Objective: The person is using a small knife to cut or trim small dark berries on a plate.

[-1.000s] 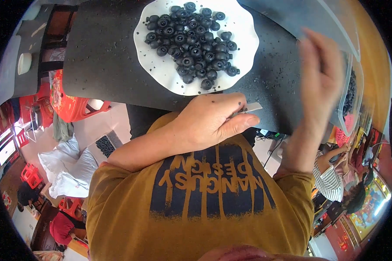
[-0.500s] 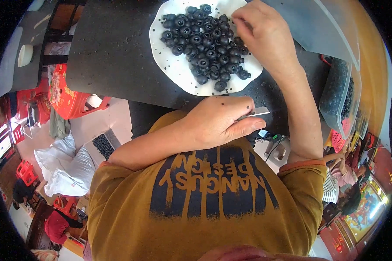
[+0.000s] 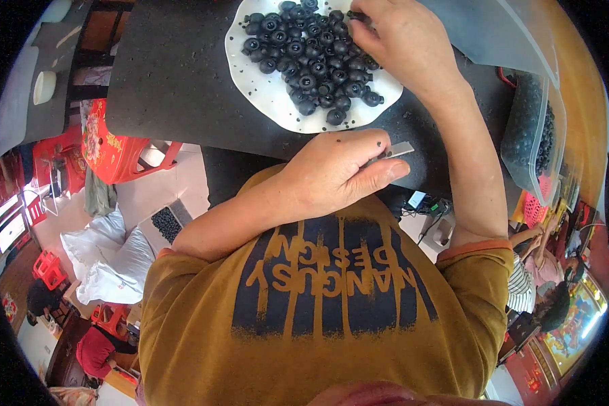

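Observation:
A white plate (image 3: 254,100) with a wavy rim stands on the dark tabletop. It bears a heap of small round black parts (image 3: 311,66), many with a ring-shaped opening and a short knob; black crumbs lie among them. My right hand (image 3: 409,51) is over the plate's right side, thumb and fingers pinched on a small black part (image 3: 356,15), mostly hidden by the fingers. Closed in front of the plate's near edge, my left hand (image 3: 338,166) grips a knife with a short flat metal blade (image 3: 400,149) pointing right; its handle is hidden. Black crumbs stick to this hand.
To the right, a clear plastic bin (image 3: 526,128) holds more black parts. A red stool (image 3: 111,145) and white sacks (image 3: 108,260) are at the left. Cables and a charger (image 3: 417,199) lie below the table edge. Other people are at both sides.
The plate and table sit slightly higher and further left in view. My right hand has shifted a little up and left, a black part now showing in its pinch. My left hand still grips the knife.

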`<state>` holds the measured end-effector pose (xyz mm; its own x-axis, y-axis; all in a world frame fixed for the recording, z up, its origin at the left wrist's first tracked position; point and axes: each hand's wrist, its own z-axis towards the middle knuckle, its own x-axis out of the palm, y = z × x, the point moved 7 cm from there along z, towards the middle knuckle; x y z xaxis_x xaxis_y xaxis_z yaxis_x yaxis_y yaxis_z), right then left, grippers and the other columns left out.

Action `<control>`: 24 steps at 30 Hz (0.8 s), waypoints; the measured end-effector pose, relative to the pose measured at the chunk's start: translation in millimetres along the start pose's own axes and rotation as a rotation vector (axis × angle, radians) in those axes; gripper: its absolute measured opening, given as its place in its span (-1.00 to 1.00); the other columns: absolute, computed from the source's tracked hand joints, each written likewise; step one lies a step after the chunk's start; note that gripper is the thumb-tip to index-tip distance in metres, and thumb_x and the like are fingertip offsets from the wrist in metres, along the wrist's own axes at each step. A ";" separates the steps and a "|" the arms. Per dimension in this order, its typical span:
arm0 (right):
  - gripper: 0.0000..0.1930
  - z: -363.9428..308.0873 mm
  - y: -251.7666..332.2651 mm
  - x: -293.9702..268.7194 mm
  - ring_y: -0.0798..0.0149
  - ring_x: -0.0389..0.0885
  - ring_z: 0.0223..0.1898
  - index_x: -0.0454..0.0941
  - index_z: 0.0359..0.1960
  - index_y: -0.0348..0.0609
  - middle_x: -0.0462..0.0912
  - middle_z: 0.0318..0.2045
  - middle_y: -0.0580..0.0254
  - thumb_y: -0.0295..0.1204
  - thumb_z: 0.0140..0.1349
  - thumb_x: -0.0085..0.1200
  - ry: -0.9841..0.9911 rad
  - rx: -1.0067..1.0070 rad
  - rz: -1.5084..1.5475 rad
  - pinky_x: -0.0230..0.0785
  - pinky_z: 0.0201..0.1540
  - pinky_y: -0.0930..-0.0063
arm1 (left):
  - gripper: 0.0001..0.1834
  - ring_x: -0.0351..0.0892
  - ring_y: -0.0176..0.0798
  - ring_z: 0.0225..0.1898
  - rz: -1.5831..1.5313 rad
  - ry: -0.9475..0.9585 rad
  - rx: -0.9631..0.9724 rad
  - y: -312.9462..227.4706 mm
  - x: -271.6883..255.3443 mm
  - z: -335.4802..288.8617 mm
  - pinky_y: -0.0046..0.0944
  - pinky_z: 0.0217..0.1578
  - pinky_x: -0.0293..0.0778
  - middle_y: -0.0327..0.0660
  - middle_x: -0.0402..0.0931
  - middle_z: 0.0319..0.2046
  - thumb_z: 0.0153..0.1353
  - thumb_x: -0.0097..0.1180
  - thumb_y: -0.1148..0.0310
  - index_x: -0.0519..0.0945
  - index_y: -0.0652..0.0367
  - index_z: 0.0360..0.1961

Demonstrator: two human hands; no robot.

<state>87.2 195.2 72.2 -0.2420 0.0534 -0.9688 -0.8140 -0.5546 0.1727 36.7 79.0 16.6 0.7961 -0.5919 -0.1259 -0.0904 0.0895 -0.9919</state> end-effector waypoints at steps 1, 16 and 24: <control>-0.91 -2.8 2.2 -3.5 -0.02 0.47 -0.35 0.46 -0.46 -0.24 0.48 -0.42 0.01 -0.52 -0.04 0.02 0.000 0.001 0.003 0.33 -0.29 0.25 | -0.67 0.21 -0.36 -0.65 0.001 0.000 -0.003 -0.1 -0.1 -0.4 -0.36 -0.60 0.23 -0.20 0.25 -0.68 0.18 0.00 0.21 0.33 0.28 -0.52; -0.75 -121.5 7.8 -2.8 0.36 0.41 -0.24 0.47 -0.22 -0.35 0.44 -0.26 0.09 -0.50 0.04 0.01 -0.160 0.177 1.539 0.29 -0.20 0.58 | -0.78 0.13 -0.60 -0.49 -0.589 -0.234 0.023 -19.6 -11.1 0.3 -0.57 -0.49 0.14 -0.46 0.25 -0.55 0.24 -0.06 0.26 0.39 0.19 -0.45; -0.68 -129.6 17.4 -7.4 0.30 0.42 -0.20 0.44 -0.15 -0.38 0.45 -0.26 0.07 -0.44 0.05 0.00 -0.329 0.261 1.636 0.21 -0.05 0.51 | -0.83 0.19 -0.57 -0.51 -0.369 -0.311 -0.003 -19.6 -5.5 -1.1 -0.55 -0.52 0.18 -0.39 0.30 -0.58 0.17 0.04 0.35 0.39 0.21 -0.46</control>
<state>143.2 77.6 59.3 -0.9240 -0.2196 0.3131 0.3329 -0.0589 0.9411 33.4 79.6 36.6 0.9166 -0.3156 0.2454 0.2307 -0.0836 -0.9694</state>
